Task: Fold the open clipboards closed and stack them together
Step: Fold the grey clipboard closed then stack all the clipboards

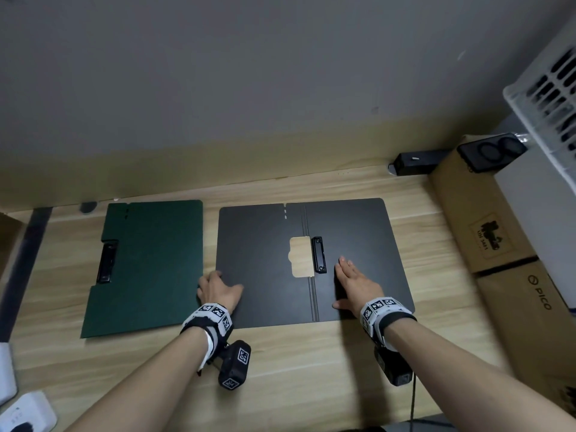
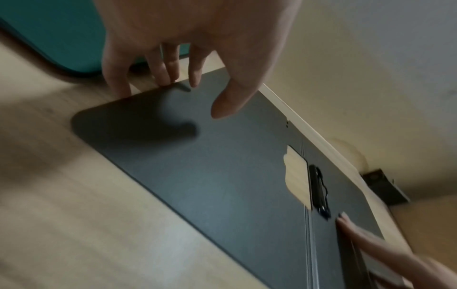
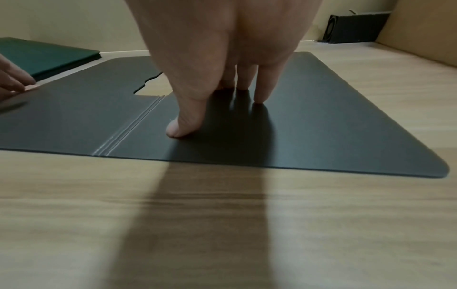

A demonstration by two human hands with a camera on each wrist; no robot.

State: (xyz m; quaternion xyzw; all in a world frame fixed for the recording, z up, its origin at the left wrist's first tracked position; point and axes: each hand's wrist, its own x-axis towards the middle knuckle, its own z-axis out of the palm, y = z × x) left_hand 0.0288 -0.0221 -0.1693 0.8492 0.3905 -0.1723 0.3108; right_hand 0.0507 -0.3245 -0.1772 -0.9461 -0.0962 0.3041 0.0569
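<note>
A black clipboard [image 1: 265, 269] lies open and flat on the wooden desk, its metal clip [image 1: 319, 254] beside the centre fold. A dark green clipboard [image 1: 146, 266] lies folded closed to its left. My left hand [image 1: 218, 286] is at the left edge of the black cover. In the left wrist view its fingertips [image 2: 121, 91] touch the desk along that edge of the black clipboard [image 2: 222, 176], and the thumb hovers above the cover. My right hand [image 1: 355, 282] lies flat on the right panel. Its straight fingers [image 3: 259, 93] press down on the black clipboard [image 3: 321, 121].
Cardboard boxes [image 1: 486, 226] stand along the desk's right side with a black device [image 1: 492, 151] on top. A white slatted basket [image 1: 548, 88] hangs over them. A small black box [image 1: 414, 163] sits by the back wall. A white power strip [image 1: 28, 413] lies at the front left.
</note>
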